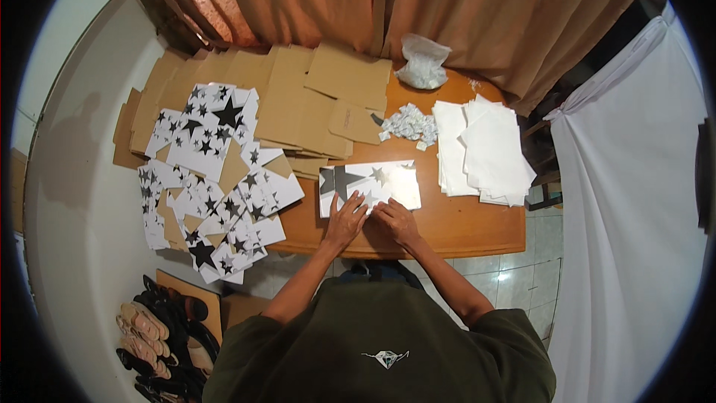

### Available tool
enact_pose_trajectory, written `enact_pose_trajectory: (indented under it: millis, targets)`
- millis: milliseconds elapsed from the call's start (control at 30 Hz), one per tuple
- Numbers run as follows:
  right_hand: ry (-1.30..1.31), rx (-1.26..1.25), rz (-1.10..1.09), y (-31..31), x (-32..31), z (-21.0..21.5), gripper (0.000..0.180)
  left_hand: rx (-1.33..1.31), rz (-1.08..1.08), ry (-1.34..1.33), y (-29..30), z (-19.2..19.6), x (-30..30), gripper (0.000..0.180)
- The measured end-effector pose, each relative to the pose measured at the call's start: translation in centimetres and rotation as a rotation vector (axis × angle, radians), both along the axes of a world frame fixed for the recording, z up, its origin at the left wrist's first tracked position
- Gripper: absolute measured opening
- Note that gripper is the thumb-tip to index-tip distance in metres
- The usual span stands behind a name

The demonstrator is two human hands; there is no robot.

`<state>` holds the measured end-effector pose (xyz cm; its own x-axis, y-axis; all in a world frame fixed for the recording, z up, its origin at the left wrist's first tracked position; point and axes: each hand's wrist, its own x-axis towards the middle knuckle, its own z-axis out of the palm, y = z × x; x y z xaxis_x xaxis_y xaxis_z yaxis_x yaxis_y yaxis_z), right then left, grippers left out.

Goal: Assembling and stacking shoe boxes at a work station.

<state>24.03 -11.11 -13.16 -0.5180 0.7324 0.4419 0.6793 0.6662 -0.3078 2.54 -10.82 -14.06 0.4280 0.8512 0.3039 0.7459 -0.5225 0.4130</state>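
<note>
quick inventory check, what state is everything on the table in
Star-print box, looks closed, lying flat
Left hand, fingers spread on the box
Right hand, fingers bent at its edge
Star-print pieces, flat, piled
Brown cardboard, flat, overlapping
White sheets, loosely stacked
Small packets, loose heap
Plastic bag, crumpled, contents unclear

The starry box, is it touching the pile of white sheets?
Apart. The head view shows a strip of brown table between the starry box and the pile of white sheets.

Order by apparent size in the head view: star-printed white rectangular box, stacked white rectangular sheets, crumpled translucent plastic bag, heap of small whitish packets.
Largest: sheets
Next: box
Smallest: plastic bag, packets; too alike to rank.
</note>
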Motion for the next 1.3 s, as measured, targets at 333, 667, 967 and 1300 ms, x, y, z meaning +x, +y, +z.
enact_pose_trajectory:
  millis: [333,667,967,1300]
  targets:
    - [0.445,-0.362,-0.362,6.9,7.4,2.8,0.031,-0.041,-0.016,-0.271,0.3,5.7,4.1,0.018]
    - [0.466,-0.692,-0.127,13.2,12.0,-1.2,0.048,-0.107,0.271,-0.379,-2.4,5.3,12.0,0.010]
    - [0.491,-0.967,0.136,15.3,13.6,-2.0,0.051,-0.138,1.104,-0.543,-7.3,0.6,25.0,0.046]
    - [0.524,-0.954,0.417,14.7,14.6,-1.7,0.051,-0.172,1.286,-0.850,-4.4,-1.3,27.9,0.089]
